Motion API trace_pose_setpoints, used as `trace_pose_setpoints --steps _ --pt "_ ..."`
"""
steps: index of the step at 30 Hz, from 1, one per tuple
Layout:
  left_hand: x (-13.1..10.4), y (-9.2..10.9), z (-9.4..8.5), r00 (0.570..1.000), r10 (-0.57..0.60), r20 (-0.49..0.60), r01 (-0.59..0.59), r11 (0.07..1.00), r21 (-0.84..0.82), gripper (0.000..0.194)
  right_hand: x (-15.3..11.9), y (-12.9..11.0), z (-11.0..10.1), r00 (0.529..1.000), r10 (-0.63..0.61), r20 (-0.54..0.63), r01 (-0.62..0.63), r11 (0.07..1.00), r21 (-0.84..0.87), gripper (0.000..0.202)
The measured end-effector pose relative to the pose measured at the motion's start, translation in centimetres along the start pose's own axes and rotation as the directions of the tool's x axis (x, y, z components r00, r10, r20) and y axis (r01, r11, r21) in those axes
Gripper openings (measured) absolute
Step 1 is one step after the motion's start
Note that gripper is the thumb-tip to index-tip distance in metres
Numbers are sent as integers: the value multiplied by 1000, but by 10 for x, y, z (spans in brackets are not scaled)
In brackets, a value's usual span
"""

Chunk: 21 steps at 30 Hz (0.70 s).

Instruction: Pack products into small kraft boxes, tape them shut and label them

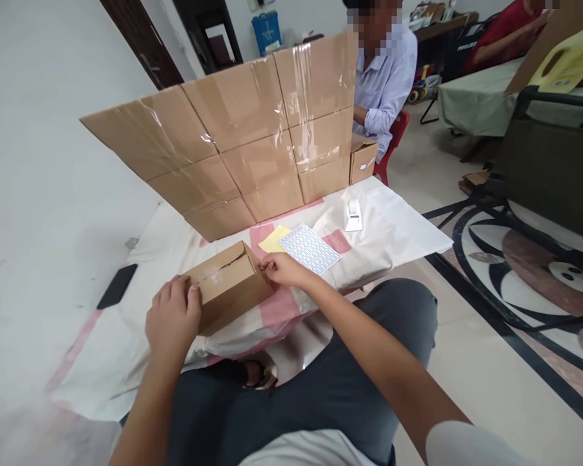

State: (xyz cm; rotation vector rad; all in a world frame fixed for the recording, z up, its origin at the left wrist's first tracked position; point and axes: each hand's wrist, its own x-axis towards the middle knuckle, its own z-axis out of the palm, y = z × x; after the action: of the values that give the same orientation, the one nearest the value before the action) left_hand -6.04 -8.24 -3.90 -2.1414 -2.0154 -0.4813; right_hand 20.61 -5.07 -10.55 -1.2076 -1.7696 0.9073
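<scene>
The right hand's (280, 268) fingers pinch narrowly at the cardboard box's (230, 285) right end; the left hand (173, 316) spreads over its left end. Both forearms reach forward above the lap. The box sits on the cloth-covered table (388, 239), before a taped cardboard panel (272, 129)

cardboard box (240, 294): brown, oblong, top folded down, clear tape (216, 275) across seam; lies obliquely on bench (376, 249), lower left-centre of frame.

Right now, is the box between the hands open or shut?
The box looks shut on top: its flaps lie folded in, tape across their seam.
</scene>
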Motion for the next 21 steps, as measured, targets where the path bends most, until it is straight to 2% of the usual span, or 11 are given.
trace_pose_setpoints --steps 3,5,7,9,12,14,17,21 --pt "0 -1 1 1000 -2 -13 1 1000 -17 49 -9 -3 -23 974 -6 228 -4 999 43 16" --pt "-1 -3 3 999 5 -36 -6 999 -34 49 -13 -5 -36 971 29 237 -29 1000 -5 11" --pt "-3 -6 5 999 8 -52 -11 998 -54 50 -15 -7 -44 983 88 163 -76 994 -78 18" --pt "-5 -8 6 998 7 -62 -12 997 -80 51 -13 -8 -48 982 117 148 -100 988 -119 41" --pt "-4 -12 7 998 14 -62 -22 993 -120 53 -7 -13 -49 968 70 242 -57 997 -59 99" --pt "-1 -16 7 998 32 -53 -39 989 -142 53 -2 -16 -46 954 -4 300 -8 999 41 114" --pt "4 -23 8 997 63 -49 -70 982 -173 53 4 -16 -40 939 -42 341 -13 987 158 103" --pt "7 -31 10 992 107 -65 -118 974 -195 52 10 -4 -31 964 -20 266 -10 993 114 85"
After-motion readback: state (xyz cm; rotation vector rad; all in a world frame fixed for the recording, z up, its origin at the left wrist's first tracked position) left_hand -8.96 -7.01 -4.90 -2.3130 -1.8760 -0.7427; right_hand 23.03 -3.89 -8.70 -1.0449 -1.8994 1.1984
